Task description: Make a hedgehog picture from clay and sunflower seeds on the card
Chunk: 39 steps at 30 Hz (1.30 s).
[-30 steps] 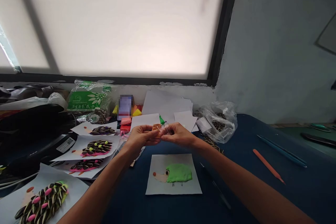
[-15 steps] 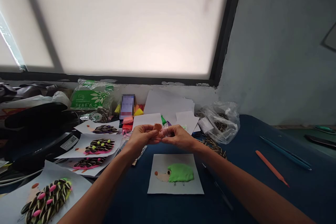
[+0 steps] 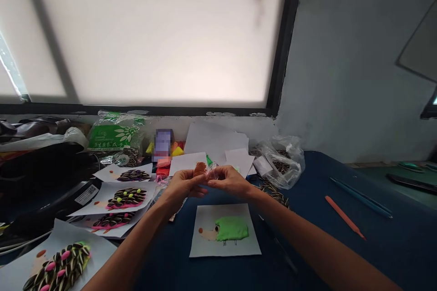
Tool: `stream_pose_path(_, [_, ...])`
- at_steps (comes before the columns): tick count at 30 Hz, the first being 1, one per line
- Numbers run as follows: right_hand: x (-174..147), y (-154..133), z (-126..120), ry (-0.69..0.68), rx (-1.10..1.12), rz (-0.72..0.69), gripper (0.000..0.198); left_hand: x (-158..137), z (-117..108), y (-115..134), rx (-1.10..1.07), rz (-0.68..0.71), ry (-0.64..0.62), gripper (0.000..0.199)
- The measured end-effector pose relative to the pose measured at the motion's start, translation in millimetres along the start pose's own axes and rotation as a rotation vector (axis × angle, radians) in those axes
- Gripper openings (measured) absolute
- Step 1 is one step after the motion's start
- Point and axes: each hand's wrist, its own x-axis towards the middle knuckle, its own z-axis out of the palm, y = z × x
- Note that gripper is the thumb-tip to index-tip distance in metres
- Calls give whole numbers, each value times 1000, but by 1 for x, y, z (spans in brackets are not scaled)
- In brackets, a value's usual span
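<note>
Above the blue table my two hands meet in front of me. My left hand (image 3: 184, 183) pinches a lump of brown modelling clay (image 3: 200, 168) between thumb and fingers. Beside it, my right hand (image 3: 229, 179) is closed on a clear plastic wrapper (image 3: 213, 171) that touches the clay. Below them lies a white card (image 3: 201, 248) with a hedgehog picture: a green clay body (image 3: 232, 228), a pale clay face, a brown nose, a dark eye and drawn legs.
Hedgehog cards covered with striped seeds (image 3: 128, 198) lie at left. Behind are a green seed packet (image 3: 112, 134), a phone (image 3: 163, 144) and paper sheets (image 3: 216, 138). To the right are a plastic bag of seeds (image 3: 282, 161), an orange clay tool (image 3: 344, 217) and blue tweezers (image 3: 361, 198).
The brown clay now stands up more clearly above my left fingers, and my hands stay close together. The whole view has shifted slightly, with things sitting a little further left and lower.
</note>
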Motion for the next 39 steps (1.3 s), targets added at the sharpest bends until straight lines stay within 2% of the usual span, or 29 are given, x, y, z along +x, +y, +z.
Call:
stream_pose_path(4, [-1, -1, -1, -41, -6, 7, 13, 2, 0, -4, 8, 18, -5, 14])
stream_pose_path(11, [-1, 2, -4, -119, 12, 59, 4, 6, -1, -11, 17, 30, -46, 23])
stream_pose_path(14, [-1, 0, -5, -120, 14, 73, 11, 6, -3, -12, 7, 35, -37, 22])
stream_pose_path(18, [-2, -1, -6, -118, 41, 111, 36, 9, -7, -12, -11, 42, -10, 17])
stream_pose_path(24, [0, 7, -14, -103, 123, 211, 41, 11, -10, -13, -24, 32, -1, 15])
stream_pose_path(29, [5, 14, -14, -9, 106, 245, 29, 11, -9, -15, -14, 14, -3, 19])
stream_pose_path(34, [6, 18, -10, 79, 95, 199, 22, 8, -6, -15, 8, -2, -1, 21])
stream_pose_path(39, [6, 18, -9, 148, 94, 141, 17, 4, -4, -10, 91, 0, 71, 16])
